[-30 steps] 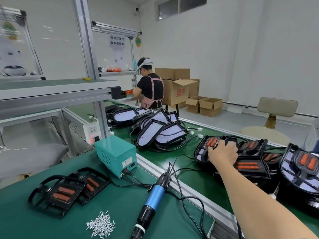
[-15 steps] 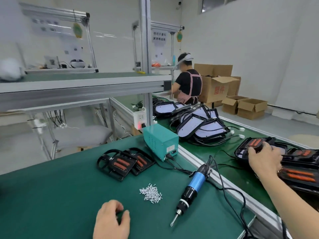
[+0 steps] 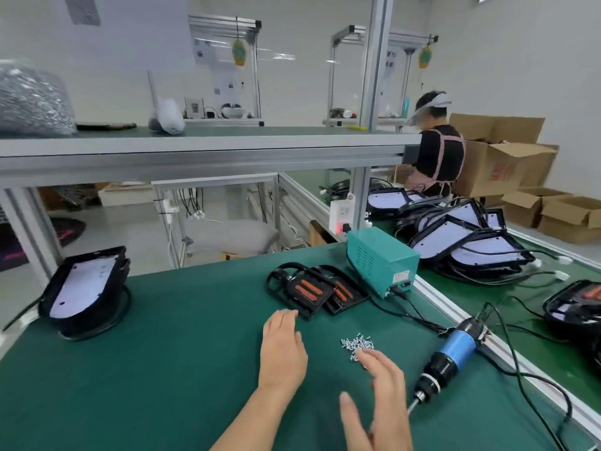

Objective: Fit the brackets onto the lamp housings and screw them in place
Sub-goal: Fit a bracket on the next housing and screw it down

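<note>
Brackets (image 3: 312,289), taken to be the two black frames with orange inserts, lay unheld just beyond the left fingertips. Nearest the camera, the right hand (image 3: 380,395) was empty, fingers spread wide and somewhat blurred. Its fingertips reached the near edge of the loose screws (image 3: 357,344), though contact could not be confirmed. The electric screwdriver (image 3: 452,356) lay on the mat to the right of those fingers, untouched. The left hand (image 3: 283,346) was palm down, fingers straight and close together, holding nothing. A stack of lamp housings (image 3: 84,288) stood well apart to the left of the left fingers. Judgement: the step in hand was gathering parts, and no bracket was yet fitted. The next move called for bringing a housing before the hands and seating a bracket squarely on it. Only then would a screw and the screwdriver be needed.
</note>
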The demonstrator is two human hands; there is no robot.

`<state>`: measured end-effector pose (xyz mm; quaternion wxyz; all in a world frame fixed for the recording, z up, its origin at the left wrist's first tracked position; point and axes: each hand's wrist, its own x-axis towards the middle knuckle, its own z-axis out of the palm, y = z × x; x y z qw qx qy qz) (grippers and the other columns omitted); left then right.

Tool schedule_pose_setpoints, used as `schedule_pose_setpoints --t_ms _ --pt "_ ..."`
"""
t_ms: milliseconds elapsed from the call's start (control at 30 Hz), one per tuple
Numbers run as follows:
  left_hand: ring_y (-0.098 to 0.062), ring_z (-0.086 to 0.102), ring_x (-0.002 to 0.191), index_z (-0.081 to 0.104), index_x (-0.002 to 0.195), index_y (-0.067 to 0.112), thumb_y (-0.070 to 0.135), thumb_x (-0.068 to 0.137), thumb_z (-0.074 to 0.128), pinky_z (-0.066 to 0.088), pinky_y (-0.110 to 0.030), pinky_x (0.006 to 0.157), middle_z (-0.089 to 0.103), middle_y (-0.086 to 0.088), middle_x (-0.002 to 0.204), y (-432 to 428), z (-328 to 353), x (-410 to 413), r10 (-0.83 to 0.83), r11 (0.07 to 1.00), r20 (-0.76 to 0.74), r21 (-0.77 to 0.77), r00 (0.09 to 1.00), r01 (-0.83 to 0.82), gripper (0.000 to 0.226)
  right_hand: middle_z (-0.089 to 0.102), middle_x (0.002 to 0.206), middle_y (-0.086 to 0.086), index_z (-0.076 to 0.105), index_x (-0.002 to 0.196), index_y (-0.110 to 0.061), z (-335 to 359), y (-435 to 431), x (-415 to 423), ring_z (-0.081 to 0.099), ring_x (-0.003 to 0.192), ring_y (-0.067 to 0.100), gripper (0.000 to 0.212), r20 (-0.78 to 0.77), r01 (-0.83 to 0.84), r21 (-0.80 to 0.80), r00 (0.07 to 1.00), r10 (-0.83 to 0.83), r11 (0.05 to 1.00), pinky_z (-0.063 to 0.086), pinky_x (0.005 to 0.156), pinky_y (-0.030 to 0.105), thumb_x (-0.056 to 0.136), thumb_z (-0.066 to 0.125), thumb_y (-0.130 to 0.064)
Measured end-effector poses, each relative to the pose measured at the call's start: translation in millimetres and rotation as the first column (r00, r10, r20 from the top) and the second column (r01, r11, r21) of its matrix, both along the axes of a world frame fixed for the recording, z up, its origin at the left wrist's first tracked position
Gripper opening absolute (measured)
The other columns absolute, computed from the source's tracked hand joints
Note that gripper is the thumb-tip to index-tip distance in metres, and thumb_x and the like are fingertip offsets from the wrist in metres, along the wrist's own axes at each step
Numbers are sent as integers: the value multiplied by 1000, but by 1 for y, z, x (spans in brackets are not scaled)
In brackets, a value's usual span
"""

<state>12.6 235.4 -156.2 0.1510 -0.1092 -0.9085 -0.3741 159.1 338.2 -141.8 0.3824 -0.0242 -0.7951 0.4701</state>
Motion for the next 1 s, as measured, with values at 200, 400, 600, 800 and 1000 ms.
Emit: schedule_pose_setpoints --t_ms 200,400,600,800,1000 --pt "-13 -3 155 21 158 30 -7 90 39 24 -36 121 12 14 166 -14 -2 -42 -68 950 35 -303 997 76 80 34 141 -14 27 142 -34 -6 -33 -24 37 126 -9 65 383 -259 150 905 185 954 33 103 11 88 49 -6" --pt "-17 9 155 49 131 24 5 97 40 30 -37 115 41 7 151 -13 -4 -51 -95 931 -10 -355 995 85 41 43 126 -17 35 143 -31 -12 -25 -32 45 112 -8 61 483 -251 92 857 177 964 39 93 9 89 54 -12" --pt "-26 47 118 59 110 24 11 89 49 31 -36 108 57 0 112 -13 5 -27 -75 905 -122 -426 990 16 26 44 126 -11 36 145 -25 -15 -23 -41 51 108 -3 59 509 -219 127 852 126 967 41 93 14 91 59 -15" --pt "-26 57 93 66 94 23 22 89 62 47 -38 84 62 -4 96 -34 14 6 -97 867 -96 -497 991 37 7 45 147 8 36 152 -18 -6 -30 -65 45 135 24 61 565 -176 195 824 36 965 37 106 35 96 57 -10" --pt "-19 57 101 63 115 18 21 91 58 45 -29 97 64 -1 110 -50 7 31 -121 866 -83 -496 989 64 25 44 104 1 51 144 -35 -2 -39 -81 56 107 28 47 561 -196 293 828 -2 936 43 82 35 100 49 -17"
